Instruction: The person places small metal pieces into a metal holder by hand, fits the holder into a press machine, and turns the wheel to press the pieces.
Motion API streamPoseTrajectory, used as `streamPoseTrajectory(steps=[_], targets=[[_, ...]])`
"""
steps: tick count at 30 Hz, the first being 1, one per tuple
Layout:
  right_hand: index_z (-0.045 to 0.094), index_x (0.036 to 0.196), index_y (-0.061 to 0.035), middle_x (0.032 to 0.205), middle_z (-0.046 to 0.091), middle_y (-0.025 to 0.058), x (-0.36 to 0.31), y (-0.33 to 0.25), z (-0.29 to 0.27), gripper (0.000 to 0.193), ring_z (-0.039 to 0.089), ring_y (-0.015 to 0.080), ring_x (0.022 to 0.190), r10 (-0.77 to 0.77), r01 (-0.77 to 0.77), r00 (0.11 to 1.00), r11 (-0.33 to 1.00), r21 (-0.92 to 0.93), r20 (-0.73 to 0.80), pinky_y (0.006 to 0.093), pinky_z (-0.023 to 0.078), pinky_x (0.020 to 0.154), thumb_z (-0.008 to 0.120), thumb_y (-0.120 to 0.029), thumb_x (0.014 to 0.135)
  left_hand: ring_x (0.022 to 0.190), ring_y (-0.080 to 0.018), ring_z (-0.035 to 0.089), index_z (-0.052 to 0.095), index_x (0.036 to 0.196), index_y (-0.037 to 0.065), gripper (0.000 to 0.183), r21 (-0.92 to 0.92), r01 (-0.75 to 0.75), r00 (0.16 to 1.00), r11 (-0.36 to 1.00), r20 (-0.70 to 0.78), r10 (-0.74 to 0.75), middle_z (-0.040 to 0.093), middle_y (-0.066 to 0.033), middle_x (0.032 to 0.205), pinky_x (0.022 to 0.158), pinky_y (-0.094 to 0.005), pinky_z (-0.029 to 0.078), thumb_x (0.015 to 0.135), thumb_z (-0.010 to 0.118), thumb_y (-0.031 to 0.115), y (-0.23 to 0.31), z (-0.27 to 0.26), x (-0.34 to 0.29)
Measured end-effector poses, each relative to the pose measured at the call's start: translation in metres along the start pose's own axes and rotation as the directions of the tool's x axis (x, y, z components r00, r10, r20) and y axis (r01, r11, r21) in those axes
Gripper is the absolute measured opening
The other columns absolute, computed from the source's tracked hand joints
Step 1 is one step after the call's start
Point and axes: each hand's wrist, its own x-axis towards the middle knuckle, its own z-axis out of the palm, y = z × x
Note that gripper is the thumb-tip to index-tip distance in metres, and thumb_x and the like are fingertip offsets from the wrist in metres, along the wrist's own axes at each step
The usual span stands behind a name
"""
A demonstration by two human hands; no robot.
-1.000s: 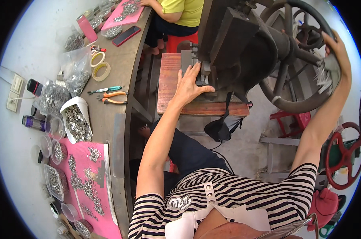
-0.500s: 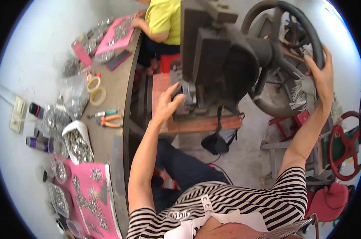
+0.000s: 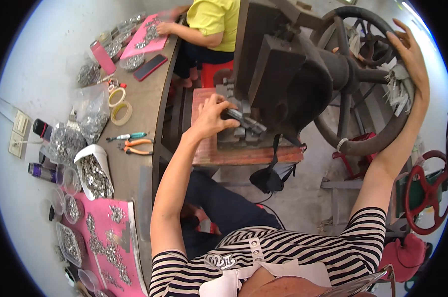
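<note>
My left hand (image 3: 214,118) curls its thumb and fingers around the near end of a dark metal block (image 3: 246,121), which lies tilted on the base of a hand press (image 3: 278,64). Part of the block is hidden by the fingers. At the upper right, my right hand (image 3: 409,54) rests against the rim of the press's large dark handwheel (image 3: 365,147), with its fingers stretched out and apart. A bundle of pale rag strips (image 3: 398,89) hangs on the rim by my right wrist.
The workbench (image 3: 135,109) on the left carries tape rolls (image 3: 121,113), orange pliers (image 3: 137,146), a white scoop (image 3: 80,163) of metal pieces and a pink mat (image 3: 98,213). A co-worker in a yellow top (image 3: 214,22) sits beyond. A red handwheel (image 3: 426,193) stands at right.
The handwheel has turned, carrying the rag strips upward. My right hand has moved up with its fingers loosened. My left hand has closed around the metal block, which now sits tilted.
</note>
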Motion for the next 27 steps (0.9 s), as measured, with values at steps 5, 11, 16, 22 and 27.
streamPoseTrajectory(steps=[5,11,16,22,27], targets=[[0.05,0.149,-0.0125,0.131,0.063,0.0158,-0.032,-0.062,0.018,0.06,0.065,0.025,0.118,-0.032,0.003,0.985,0.986,-0.164,-0.172,0.0363,0.051,0.101,0.065,-0.043,0.099,0.104,-0.0318,0.052,0.068,0.109,0.005,0.029,0.066,-0.084,0.973,0.994,-0.21,0.096,0.057,-0.0099,0.102,0.097,-0.0466,0.035,0.085,0.076,0.02,0.008,0.026,-0.018],[0.071,0.099,0.0014,0.083,0.071,0.0125,-0.189,-0.224,0.117,0.019,0.07,0.0262,0.078,-0.609,0.551,0.784,0.592,0.588,-0.121,0.038,0.057,0.069,0.065,0.008,0.083,0.1,-0.0301,0.052,0.063,0.106,0.007,0.026,0.195,0.095,0.84,0.976,-0.543,0.027,0.056,-0.0093,0.1,0.092,-0.0439,0.036,0.084,0.074,0.016,0.019,0.025,-0.112],[0.071,0.094,0.0006,0.092,0.07,0.0203,-0.183,-0.306,0.133,0.005,0.066,0.0292,0.079,-0.727,-0.021,0.502,-0.553,0.833,-0.469,0.0374,0.056,0.065,0.069,0.001,0.089,0.099,-0.03,0.056,0.064,0.104,0.008,0.026,0.154,0.362,0.676,0.92,-0.722,-0.145,0.061,-0.0088,0.101,0.093,-0.0436,0.036,0.081,0.075,0.016,0.044,0.005,-0.222],[0.075,0.089,0.0058,0.091,0.07,0.0218,-0.189,-0.399,0.134,0.016,0.062,0.0263,0.072,-0.753,-0.564,0.351,-0.644,0.516,-0.557,0.0332,0.052,0.064,0.074,-0.009,0.094,0.1,-0.0313,0.056,0.065,0.106,0.006,0.029,0.061,0.736,0.356,0.674,-0.882,-0.309,0.061,-0.0112,0.101,0.093,-0.0437,0.037,0.08,0.076,0.012,0.088,0.003,-0.365],[0.074,0.087,0.0056,0.087,0.07,0.0199,-0.204,-0.456,0.129,0.014,0.061,0.0245,0.069,-0.79,-0.755,0.189,-0.497,0.429,-0.583,0.033,0.05,0.063,0.076,-0.008,0.091,0.099,-0.0309,0.055,0.064,0.107,0.005,0.029,-0.028,0.854,0.198,0.519,-0.906,-0.374,0.06,-0.0117,0.103,0.092,-0.0428,0.037,0.081,0.075,0.009,0.113,0.014,-0.446]])
